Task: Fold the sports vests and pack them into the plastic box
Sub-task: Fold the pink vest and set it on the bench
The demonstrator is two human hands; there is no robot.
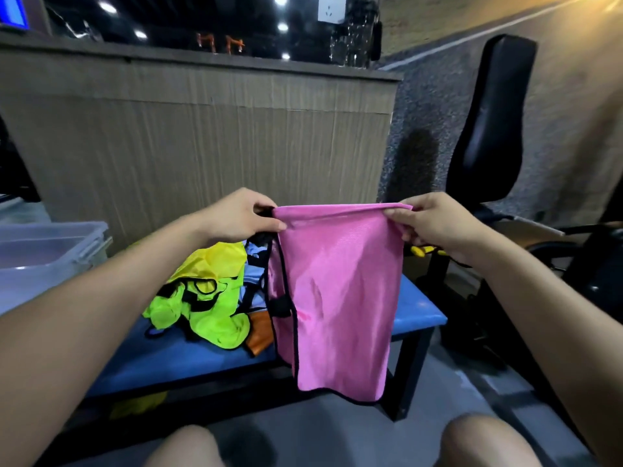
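Both hands hold a pink vest (pixel 337 291) up in the air above the blue tabletop (pixel 188 358); the left hand (pixel 241 215) pinches the top left corner of the fabric between thumb and curled fingers, and the right hand (pixel 435 224) pinches the top right corner the same way; the top edge runs nearly level between them, folded over, and the vest hangs down doubled, its black-trimmed lower edge dropping past the front edge of the tabletop. Behind the pink vest, on the tabletop, lies a loose heap of other vests (pixel 205 298): neon yellow-green and yellow ones on the left, a light blue one in the middle, an orange one at the front, all tangled with black trim. The clear plastic box (pixel 50 254) stands at the left end of the tabletop, well apart from the hands, its opening facing up; what is inside cannot be told. A tan panelled wall (pixel 202 136) rises behind the tabletop; a black chair (pixel 488 129) stands to the right on the grey floor; the person's bare knees show at the bottom edge.
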